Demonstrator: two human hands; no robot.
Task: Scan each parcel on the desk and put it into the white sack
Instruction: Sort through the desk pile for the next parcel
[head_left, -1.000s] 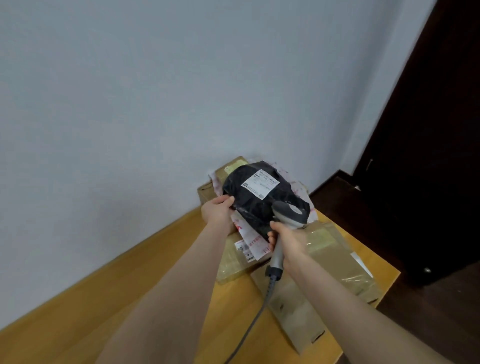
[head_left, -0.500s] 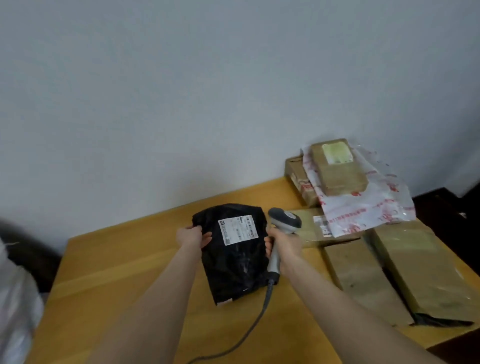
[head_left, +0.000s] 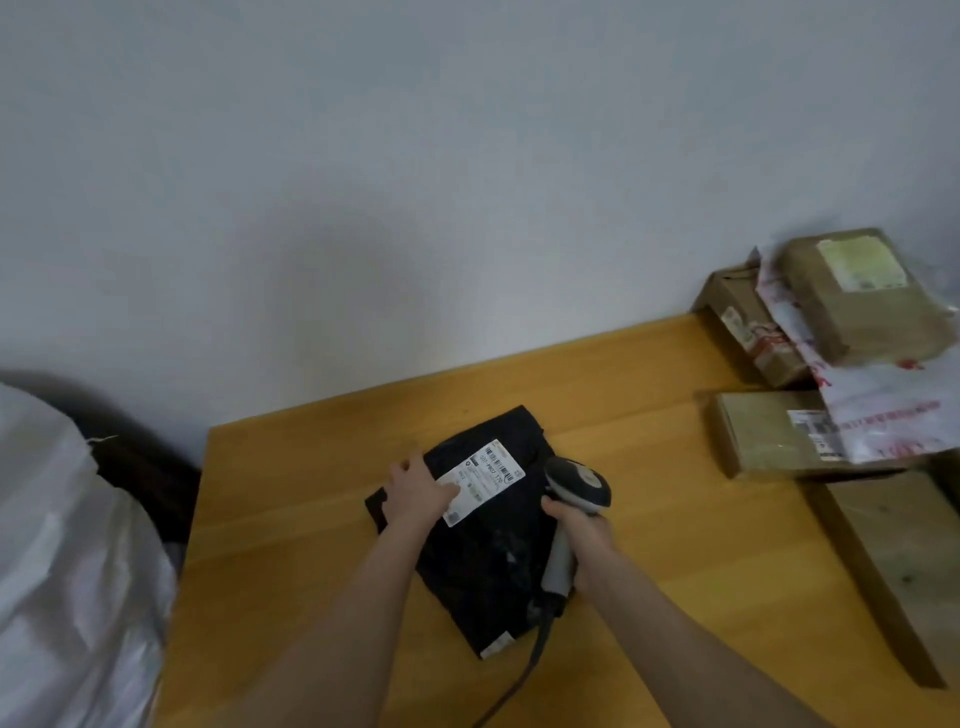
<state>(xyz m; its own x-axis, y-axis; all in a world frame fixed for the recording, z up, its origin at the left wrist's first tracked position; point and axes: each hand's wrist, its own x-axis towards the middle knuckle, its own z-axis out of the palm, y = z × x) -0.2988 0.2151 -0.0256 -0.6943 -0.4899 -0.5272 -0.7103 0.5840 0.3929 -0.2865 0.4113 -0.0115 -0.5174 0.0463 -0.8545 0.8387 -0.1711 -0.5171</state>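
Black parcel (head_left: 483, 561) with white label (head_left: 480, 480), grey scanner (head_left: 576, 486), yellow wood-grain desk (head_left: 649, 415), white sack (head_left: 67, 545); seemingly red-printed white mailer (head_left: 883, 410)

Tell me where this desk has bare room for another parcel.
Bare patches on the wooden desk: between the black plastic parcel and the white woven sack; along the wall behind that parcel; between the grey handheld scanner and the brown taped parcels. The right end is crowded.

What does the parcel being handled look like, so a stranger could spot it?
Find the wooden desk: a white sack bulges beside its left end and brown parcels pile up at its right. The parcel lies flat between them, under the left hand, beside the scanner in the right hand. It alone is a black bag with a white label.
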